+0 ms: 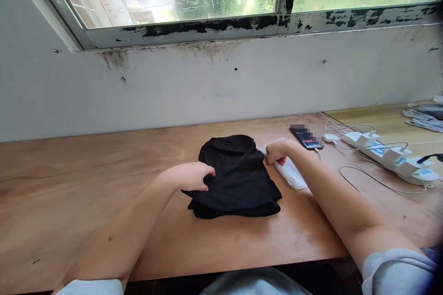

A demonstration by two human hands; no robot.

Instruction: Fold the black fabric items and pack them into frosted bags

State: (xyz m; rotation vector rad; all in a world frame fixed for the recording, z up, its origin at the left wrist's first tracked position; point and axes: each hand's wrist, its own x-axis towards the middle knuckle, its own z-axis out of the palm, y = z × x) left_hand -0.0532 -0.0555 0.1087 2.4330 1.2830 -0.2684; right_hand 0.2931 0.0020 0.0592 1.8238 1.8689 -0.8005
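A folded black garment (pixel 235 179) lies on the wooden table in front of me, its layers showing along the near edge. At its left side, my left hand (pixel 197 176) is closed on the cloth, with thumb and forefinger bent over the edge and the other fingers hidden. My right hand (pixel 276 151) is closed by the garment's upper right corner, its curled fingers on a thin white packet (pixel 290 174), whose material I cannot make out. Part of the packet lies under that hand and forearm.
A phone (pixel 304 137) with a cable plugged in lies behind my right hand. Further right, a white power strip (pixel 391 156) holds several chargers, with loose cables around it. A wall and window (pixel 221 37) rise behind the wooden table (pixel 86 193).
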